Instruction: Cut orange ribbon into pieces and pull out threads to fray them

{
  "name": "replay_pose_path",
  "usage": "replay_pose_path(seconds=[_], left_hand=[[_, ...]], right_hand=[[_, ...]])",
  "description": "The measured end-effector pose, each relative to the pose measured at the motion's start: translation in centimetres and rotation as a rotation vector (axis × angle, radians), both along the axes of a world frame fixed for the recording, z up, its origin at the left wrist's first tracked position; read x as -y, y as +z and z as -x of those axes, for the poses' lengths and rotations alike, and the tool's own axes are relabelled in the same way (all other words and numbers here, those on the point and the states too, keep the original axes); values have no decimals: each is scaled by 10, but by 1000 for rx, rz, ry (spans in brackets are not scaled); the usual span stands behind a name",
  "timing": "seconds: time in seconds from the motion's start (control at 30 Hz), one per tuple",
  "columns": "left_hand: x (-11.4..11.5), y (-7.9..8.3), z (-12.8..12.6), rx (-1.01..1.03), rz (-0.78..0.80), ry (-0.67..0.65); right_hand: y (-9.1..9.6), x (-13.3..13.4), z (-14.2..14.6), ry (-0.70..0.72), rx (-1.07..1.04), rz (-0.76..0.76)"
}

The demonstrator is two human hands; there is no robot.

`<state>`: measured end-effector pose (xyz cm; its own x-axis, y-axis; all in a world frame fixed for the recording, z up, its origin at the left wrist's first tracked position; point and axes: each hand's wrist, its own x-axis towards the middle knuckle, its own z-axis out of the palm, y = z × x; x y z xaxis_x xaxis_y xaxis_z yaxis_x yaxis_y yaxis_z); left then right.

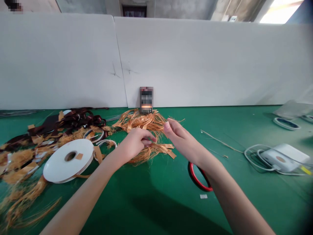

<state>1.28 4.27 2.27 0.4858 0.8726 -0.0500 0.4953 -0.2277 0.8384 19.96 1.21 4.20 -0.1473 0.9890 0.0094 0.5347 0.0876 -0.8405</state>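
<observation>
My left hand [133, 143] hovers over a bundle of tan fibre strands [149, 153], its fingers curled in and the index finger reaching toward the right. Whatever those fingers hold is hidden. Across a small gap is my right hand [182, 138], thumb on the near side and fingers bent behind it; I cannot make out anything in its grip. The bundle's flat ribbon-like ends point right beneath the hands. Behind them spreads a larger heap of orange-tan strands [139, 120]. Red-handled scissors [195, 176] lie partly hidden by my right forearm.
A white ribbon spool [68, 160] lies at left among tan frayed pieces and dark brown ribbons [83, 122]. A small device [146, 99], blurred out, leans on the white partition [195, 65]. At right are a white box [286, 156] with a cable and a plastic bag [290, 109].
</observation>
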Motion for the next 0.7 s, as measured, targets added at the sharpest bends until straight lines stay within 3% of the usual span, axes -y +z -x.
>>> replay_pose_path(seconds=[0.13,0.23,0.33,0.4,0.47,0.57,0.63,0.7], left_hand=[[-2,3,4,-8,-6,4],[-2,6,9,-52,-101,5],[-4,10,13,-79,-249,25],[-5,14,16,-73,-312,71],[-6,17,19,-53,-314,129],[-8,21,23,-52,-296,201],[-9,23,27,-53,-277,208],[-9,24,29,-52,-246,201]], right_hand=[[12,7,12,249,-444,-22],[24,9,9,377,-675,49],[31,8,0,474,-652,228],[30,6,-5,515,-486,364],[25,3,-8,417,-232,414],[13,-2,-9,80,58,315],[6,-5,-8,-74,114,212],[3,-5,-5,-95,79,83]])
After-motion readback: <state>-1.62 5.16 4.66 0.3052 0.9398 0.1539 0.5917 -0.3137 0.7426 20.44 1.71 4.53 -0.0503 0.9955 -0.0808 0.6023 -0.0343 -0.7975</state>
